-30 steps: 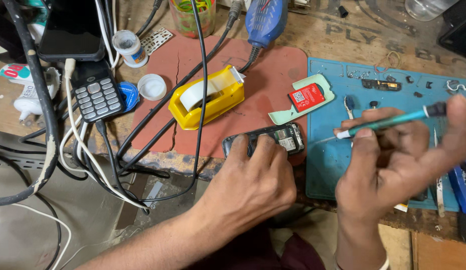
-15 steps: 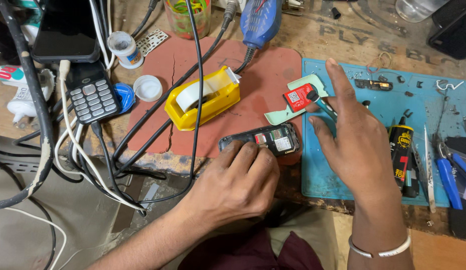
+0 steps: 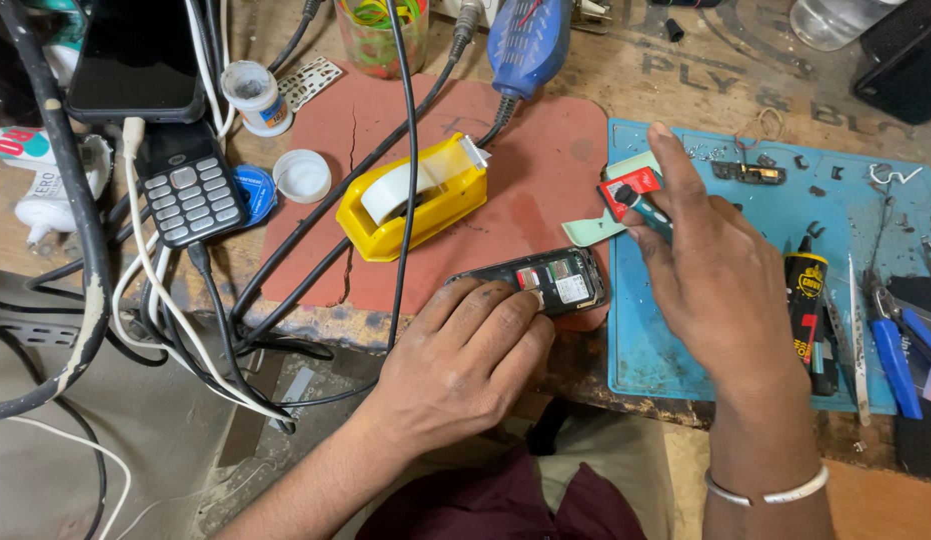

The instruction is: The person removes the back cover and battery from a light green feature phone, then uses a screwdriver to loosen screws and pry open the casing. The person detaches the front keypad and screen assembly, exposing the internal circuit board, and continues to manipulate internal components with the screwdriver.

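Here the left hand (image 3: 465, 365) lies palm-down, fingers (image 3: 505, 310) curled over the near end of the small black opened phone (image 3: 550, 280), pinning it just right of the yellow tape dispenser (image 3: 410, 195). The right hand (image 3: 720, 280), fingers loosely closed, holds a teal-handled screwdriver (image 3: 645, 210) (half hidden) farther right, over the blue mat (image 3: 665, 360); it has barely shifted since half a second ago.

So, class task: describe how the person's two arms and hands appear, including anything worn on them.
Both forearms are bare, with no sleeves in view and no gloves. The right wrist carries a thin silver-coloured bangle. The left hand wears nothing, and its fingertips look smudged with dark grime. The right hand shows no rings.
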